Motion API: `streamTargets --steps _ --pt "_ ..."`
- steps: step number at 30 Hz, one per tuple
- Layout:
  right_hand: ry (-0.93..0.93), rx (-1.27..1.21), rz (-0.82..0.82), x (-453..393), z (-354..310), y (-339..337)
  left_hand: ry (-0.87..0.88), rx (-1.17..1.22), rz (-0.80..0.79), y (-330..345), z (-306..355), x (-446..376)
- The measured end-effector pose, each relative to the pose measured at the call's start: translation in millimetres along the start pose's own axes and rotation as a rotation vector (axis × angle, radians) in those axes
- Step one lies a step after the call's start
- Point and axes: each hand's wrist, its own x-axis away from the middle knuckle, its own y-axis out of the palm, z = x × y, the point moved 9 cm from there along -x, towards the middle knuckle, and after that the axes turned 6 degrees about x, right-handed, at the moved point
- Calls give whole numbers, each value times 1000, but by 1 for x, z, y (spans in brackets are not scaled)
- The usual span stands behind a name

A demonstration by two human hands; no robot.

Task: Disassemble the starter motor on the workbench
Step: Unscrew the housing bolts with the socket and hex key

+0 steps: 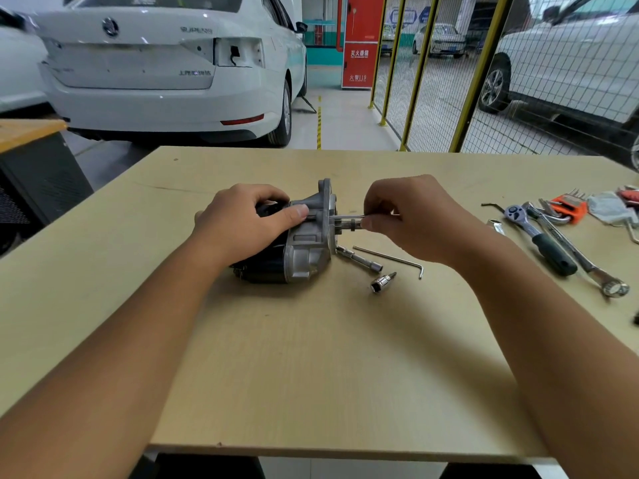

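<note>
Auto workshop: white car (pixel 166 63) parked behind workbench (pixel 311 340), ratchet (pixel 539 236), fenced bay.

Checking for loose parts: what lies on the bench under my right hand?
Below the right hand lie an extension bar, a bent hex key and a small socket. Anything directly beneath the palm is hidden.

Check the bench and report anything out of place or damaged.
Nothing on the workbench looks damaged. The odd item is behind it: the white car has an open hole with a dangling wire where its right tail light belongs.
</note>
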Motion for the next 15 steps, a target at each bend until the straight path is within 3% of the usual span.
streamTargets --steps 6,15 --pt "-37 5 -72 -1 -7 7 -7 14 0 0 -1 0" --pt "-58 70 55 0 -11 -6 -2 19 -14 0 1 1"
